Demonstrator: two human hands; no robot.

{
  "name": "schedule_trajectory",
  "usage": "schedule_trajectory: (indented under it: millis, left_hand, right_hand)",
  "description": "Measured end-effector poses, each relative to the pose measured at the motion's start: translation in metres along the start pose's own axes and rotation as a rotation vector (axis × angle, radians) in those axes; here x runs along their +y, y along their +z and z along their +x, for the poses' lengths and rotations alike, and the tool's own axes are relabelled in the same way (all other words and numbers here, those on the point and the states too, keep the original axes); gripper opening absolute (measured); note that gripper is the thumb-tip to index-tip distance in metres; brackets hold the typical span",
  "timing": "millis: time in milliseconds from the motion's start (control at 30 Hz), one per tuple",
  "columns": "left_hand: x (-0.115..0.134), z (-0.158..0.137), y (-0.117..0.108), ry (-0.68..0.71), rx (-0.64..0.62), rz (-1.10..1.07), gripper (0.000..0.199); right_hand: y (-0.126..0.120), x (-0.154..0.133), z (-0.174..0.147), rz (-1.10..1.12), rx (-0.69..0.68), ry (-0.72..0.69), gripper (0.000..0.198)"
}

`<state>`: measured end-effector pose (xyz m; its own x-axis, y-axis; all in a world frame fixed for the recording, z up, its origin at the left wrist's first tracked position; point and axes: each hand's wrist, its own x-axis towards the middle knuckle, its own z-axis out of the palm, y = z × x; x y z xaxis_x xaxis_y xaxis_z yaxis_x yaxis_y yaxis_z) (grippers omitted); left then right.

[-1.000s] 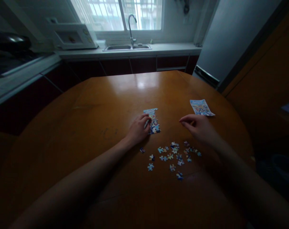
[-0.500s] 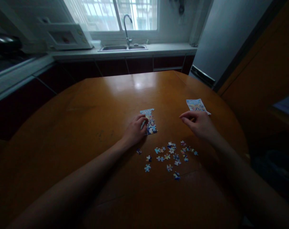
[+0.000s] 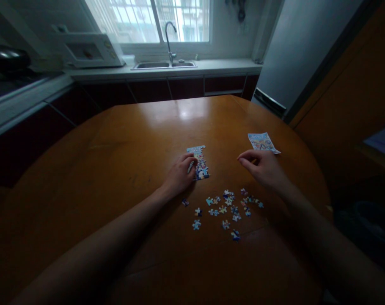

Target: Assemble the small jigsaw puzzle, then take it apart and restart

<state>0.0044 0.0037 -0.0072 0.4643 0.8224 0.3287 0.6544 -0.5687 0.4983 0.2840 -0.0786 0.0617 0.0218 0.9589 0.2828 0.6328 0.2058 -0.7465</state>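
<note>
A partly assembled jigsaw puzzle (image 3: 201, 163) lies flat near the middle of the table. My left hand (image 3: 181, 169) rests on its left side, fingers curled and closed, covering part of it. My right hand (image 3: 259, 163) hovers to the right of the puzzle, thumb and fingertips pinched together; whatever may be between them is too small to make out. Just beyond that hand is a printed picture sheet (image 3: 261, 141), its near edge partly covered. Several loose puzzle pieces (image 3: 223, 209) are scattered on the near side, below both hands. One dark piece (image 3: 185, 202) lies close to my left wrist.
The brown wooden table (image 3: 141, 131) has a rounded edge. Behind it runs a counter with a sink (image 3: 152, 65), a tap (image 3: 169, 40) and a white microwave (image 3: 87, 50). A fridge (image 3: 297, 55) stands at the back right, and a dark pan (image 3: 8, 57) at the far left.
My right hand has shifted slightly left, still pinched. The left hand stays on the puzzle, and the loose pieces look unmoved.
</note>
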Motion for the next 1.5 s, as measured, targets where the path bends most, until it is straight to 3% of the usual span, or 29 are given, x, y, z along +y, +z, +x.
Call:
schedule_trajectory:
  millis: [567, 700, 900, 1000, 1233, 1500]
  left_hand:
    - [0.000, 0.000, 0.000, 0.014, 0.002, -0.005, 0.018]
    - [0.001, 0.000, 0.000, 0.006, 0.005, -0.005, 0.019]
    - [0.003, -0.001, 0.000, 0.000, 0.015, 0.000, 0.018]
    - [0.003, -0.001, 0.002, -0.006, 0.020, 0.009, 0.018]
    - [0.003, -0.002, 0.003, -0.005, 0.024, 0.011, 0.019]
    - [0.003, -0.002, 0.003, 0.004, 0.035, 0.020, 0.017]
  right_hand:
    - [0.011, -0.017, -0.009, 0.037, 0.051, -0.026, 0.014]
    - [0.018, -0.025, -0.016, 0.062, -0.060, -0.081, 0.014]
    - [0.042, -0.041, -0.037, 0.077, -0.451, -0.378, 0.012]
    - [0.055, -0.043, -0.046, 0.021, -0.563, -0.470, 0.017]
    - [0.082, -0.044, -0.060, -0.135, -0.656, -0.630, 0.012]
    - [0.091, -0.053, -0.068, -0.283, -0.690, -0.567, 0.009]
